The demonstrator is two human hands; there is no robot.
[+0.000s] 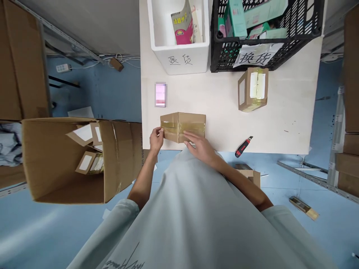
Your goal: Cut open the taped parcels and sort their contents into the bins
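Note:
A small brown cardboard box (193,121) banded with clear-yellow tape lies near the front edge of the white table. My left hand (156,141) is closed at its left end, thumb and fingers pinching the lower left corner; whether they hold the cardboard or a tape end is too small to tell. Across the box's lower right side rests my right hand (200,147), fingers stretched out and apart, touching the top. To the right a red and black utility knife (243,147) lies on the table, blade tip showing. Beyond it stands a second taped carton (253,89) with white labels.
At the back are a white bin (179,61) holding booklets and a black crate (224,56) of green boxes. A phone (160,95) lies left on the table (218,97). A large open carton (64,186) with parcels stands left; small boxes lie on the floor.

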